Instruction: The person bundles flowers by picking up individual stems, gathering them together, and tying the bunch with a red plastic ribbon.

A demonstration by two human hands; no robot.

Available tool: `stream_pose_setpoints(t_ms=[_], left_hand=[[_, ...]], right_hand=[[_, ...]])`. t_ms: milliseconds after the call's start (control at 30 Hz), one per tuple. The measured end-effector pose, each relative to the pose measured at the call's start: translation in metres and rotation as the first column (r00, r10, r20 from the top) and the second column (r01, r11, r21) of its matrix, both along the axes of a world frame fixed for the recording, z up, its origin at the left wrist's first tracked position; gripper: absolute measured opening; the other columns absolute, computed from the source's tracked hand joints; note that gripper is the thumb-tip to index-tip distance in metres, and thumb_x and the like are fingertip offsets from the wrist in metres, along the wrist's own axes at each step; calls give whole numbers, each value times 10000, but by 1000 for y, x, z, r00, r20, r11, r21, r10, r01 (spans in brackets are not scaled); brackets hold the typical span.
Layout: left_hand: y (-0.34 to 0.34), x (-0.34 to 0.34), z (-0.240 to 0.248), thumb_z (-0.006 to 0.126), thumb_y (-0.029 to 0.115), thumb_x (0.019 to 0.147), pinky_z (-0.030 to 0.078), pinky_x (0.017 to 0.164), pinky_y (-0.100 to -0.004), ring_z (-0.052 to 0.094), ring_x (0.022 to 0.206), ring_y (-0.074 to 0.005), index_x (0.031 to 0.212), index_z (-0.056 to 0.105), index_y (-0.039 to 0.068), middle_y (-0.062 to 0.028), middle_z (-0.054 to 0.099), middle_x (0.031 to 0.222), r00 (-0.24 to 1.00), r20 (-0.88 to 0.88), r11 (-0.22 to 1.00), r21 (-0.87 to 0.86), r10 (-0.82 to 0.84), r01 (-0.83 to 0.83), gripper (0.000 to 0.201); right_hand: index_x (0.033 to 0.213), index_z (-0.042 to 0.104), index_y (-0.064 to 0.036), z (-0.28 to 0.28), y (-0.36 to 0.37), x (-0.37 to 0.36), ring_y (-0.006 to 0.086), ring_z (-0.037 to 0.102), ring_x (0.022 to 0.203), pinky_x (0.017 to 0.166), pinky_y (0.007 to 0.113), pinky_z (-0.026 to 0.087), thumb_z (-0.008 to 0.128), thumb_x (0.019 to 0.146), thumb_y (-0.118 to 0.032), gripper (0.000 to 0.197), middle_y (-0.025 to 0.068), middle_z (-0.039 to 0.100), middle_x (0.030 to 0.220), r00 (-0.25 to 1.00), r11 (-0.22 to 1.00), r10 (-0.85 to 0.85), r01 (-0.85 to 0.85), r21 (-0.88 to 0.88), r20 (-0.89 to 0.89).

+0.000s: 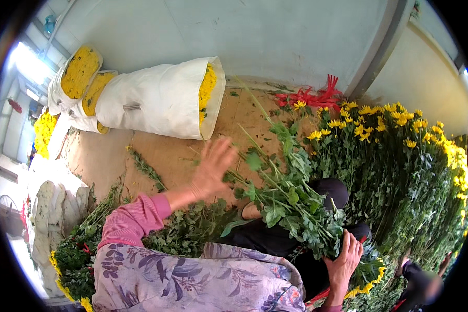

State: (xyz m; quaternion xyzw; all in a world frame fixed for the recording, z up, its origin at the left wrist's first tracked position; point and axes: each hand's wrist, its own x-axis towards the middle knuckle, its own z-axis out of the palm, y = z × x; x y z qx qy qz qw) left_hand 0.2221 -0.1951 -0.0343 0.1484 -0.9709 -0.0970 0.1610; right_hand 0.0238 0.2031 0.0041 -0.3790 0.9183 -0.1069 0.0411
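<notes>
A leafy bunch of yellow chrysanthemums lies slantwise across my lap. Its stems point up and away, and its yellow heads show near the lower right. My right hand is closed around the bunch close to the heads; part of the grip is hidden by leaves. Out to the left of the stems, my left hand is raised with its fingers spread and nothing in it. Below that hand, cut leaves are heaped on the floor.
White-wrapped bundles of yellow flowers lie by the wall. Red strips are at the back. A tall mass of yellow chrysanthemums stands on the right. A loose stem lies on the brown floor. Another person's dark sleeve shows lower right.
</notes>
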Motion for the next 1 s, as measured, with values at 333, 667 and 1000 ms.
stream_pose_setpoints(t_ms=[333,667,1000], left_hand=[[-64,25,-71,652,58,815,371,986,-441,571,1128,-235,1078,606,-13,-107,653,1099,918,388,734,601,78,-316,277],[35,2,-90,578,103,910,521,858,-376,600,1046,-303,1246,554,41,-146,598,1193,928,-137,504,861,345,-60,342],[-110,18,-123,520,194,939,532,797,-379,636,998,-283,1191,603,40,-147,636,1157,869,273,-203,958,413,-205,307]], right_hand=[[1302,472,-52,-14,13,-2,336,509,1114,1018,458,339,842,454,-103,927,132,535,1184,997,1000,15,-14,1,-69],[1298,475,-66,-15,-9,10,349,517,1051,964,446,373,806,496,-70,868,134,547,1087,997,1000,-7,5,-19,-82],[1254,549,-102,-20,11,-3,308,581,961,864,440,443,771,519,-44,771,96,598,999,993,993,-106,103,-61,-54]])
